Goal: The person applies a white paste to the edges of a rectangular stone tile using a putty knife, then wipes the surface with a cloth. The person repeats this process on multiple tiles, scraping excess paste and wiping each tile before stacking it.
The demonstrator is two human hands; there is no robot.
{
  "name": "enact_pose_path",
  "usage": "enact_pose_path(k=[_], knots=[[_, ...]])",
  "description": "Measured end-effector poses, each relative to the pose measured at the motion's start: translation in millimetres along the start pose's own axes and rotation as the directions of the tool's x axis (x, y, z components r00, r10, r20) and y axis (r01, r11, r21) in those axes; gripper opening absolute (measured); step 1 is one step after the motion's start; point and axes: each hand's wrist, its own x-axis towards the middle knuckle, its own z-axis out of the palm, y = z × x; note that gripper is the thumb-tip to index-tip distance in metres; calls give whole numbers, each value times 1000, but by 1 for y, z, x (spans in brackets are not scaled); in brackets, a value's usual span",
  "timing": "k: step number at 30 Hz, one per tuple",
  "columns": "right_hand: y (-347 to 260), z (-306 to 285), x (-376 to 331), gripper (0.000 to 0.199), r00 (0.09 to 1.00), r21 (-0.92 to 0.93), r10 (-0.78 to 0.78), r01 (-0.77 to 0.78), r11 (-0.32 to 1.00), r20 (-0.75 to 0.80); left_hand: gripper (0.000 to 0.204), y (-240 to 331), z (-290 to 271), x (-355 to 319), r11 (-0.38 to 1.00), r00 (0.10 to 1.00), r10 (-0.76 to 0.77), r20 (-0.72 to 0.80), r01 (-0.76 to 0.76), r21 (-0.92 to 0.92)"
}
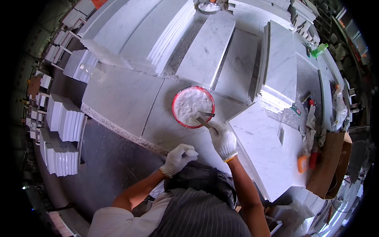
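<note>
A red-rimmed round tub (173,107) full of white paste (191,103) stands on the marble-topped bench. My right hand (223,139), in a white knit glove, is closed round a flat scraper (203,122) whose far end dips into the paste. Beside the scraper, a dark metal blade (207,114) lies over the tub's right rim; its link to the scraper is unclear. My left hand (179,158), gloved too, hovers at the bench's near edge with curled fingers. Whether anything is inside them is hidden.
Tall stacks of marble slabs (142,35) rise at the back left, another stack (278,63) at the right. A slab (264,146) lies angled beside my right arm. Far right are a cardboard box (329,166), an orange item (303,163) and a green bottle (319,49).
</note>
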Motion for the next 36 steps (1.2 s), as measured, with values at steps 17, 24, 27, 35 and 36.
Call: enact_pose_path(k=[17,24,27,35,36], knots=[[10,22,2,22,970,186,220,-236,954,105,32,-5,-13,13,999,999,2,-39,-4,-48],[13,12,-5,25,970,358,231,-243,902,77,28,0,-10,13,987,998,61,14,-58,-149],[-5,-14,-14,28,884,563,414,-461,686,219,34,6,-8,15,976,991,133,-7,-132,-173],[0,-114,-112,30,759,756,634,-501,422,149,23,58,16,46,942,948,291,126,-260,-212],[8,-120,-131,32,733,806,671,-463,368,116,21,64,23,47,944,956,250,155,-205,-258]])
